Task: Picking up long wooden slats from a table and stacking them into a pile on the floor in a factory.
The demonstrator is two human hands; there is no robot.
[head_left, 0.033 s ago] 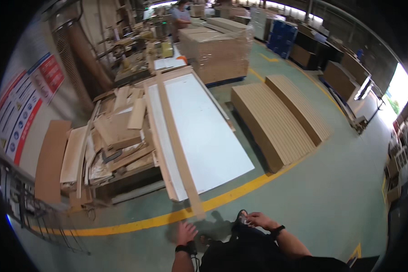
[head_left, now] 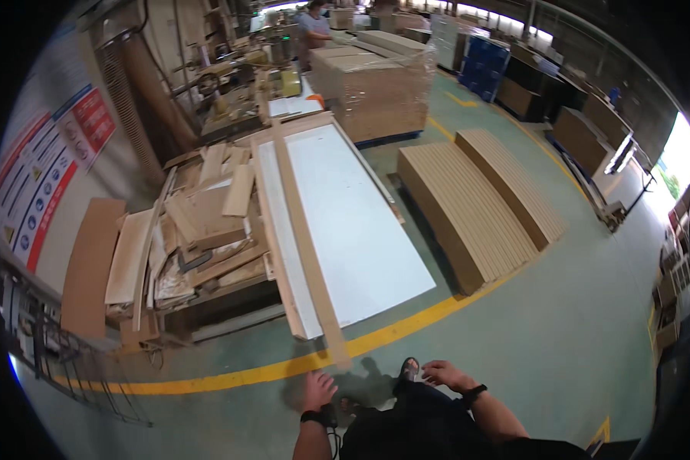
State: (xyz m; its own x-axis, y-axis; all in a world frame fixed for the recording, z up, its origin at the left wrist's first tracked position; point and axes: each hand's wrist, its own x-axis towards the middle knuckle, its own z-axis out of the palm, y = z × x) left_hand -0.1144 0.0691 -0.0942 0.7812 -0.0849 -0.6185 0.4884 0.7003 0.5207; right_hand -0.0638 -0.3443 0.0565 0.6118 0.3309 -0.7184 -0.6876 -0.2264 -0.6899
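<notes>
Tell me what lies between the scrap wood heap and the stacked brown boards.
A white panel, bearing a long brown strip, then green floor, in the head view.

Both hands (head_left: 319, 391) hang loosely near a brown strip (head_left: 306, 241) along a white panel (head_left: 368, 238).

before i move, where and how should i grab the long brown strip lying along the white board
Probably take the brown strip by its near end, coming from your own side. That end juts past the white board, and its narrow width should suit a grip across both long edges. Your left hand looks nearest.
</notes>
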